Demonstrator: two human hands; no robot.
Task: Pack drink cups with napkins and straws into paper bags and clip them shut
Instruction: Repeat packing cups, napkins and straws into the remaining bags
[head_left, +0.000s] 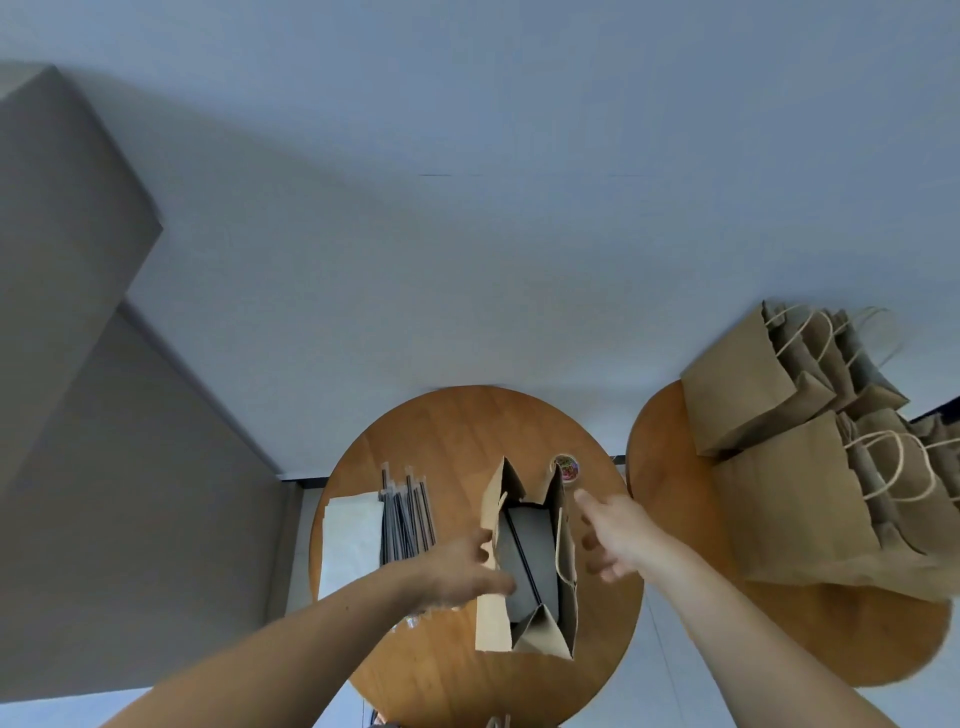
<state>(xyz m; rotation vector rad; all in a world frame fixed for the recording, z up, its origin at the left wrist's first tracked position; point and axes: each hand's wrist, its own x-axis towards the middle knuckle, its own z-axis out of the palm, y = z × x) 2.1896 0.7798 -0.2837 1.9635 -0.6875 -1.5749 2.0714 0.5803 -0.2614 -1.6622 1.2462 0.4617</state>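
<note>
Open paper bag (540, 631) stands upright on table (441, 431), between both hands. Left hand (457, 571) fingers (485, 543) grasp its left wall. Right hand (615, 535) fingers (583, 498) spread, released, just right of bag. Clip tub (566, 467) just beyond the index tip. Straws (408, 519) and napkins (350, 540) left of left fingers.

Round table (447, 431): bag (492, 623), straws (405, 525), napkins (350, 540).

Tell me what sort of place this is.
Likely an indoor takeaway-drink packing spot: two round wooden tables, an open paper bag beside straws and napkins, and a pile of handled paper bags.
</note>
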